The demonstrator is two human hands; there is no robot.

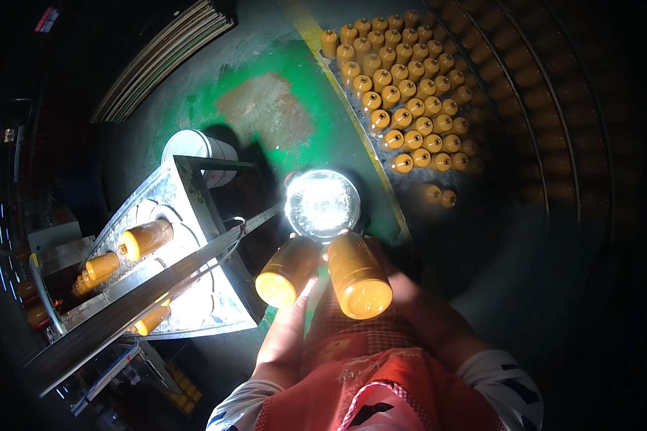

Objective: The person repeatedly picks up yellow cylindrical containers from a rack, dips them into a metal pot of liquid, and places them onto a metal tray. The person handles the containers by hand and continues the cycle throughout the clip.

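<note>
Amber left bottle [290,269] clasped in left grip [312,283], right bottle [356,274] in right grip [382,256]; forearms [282,346] stretched forward.

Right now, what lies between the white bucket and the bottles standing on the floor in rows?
In the head view, green-painted floor with a worn brownish patch, then a yellow line beside those bottles.

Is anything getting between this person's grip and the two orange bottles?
Nothing visible does: the left hand holds the left bottle and the right hand the right bottle. The bright round light shows just beyond the bottles, not between them and the hands.
</note>
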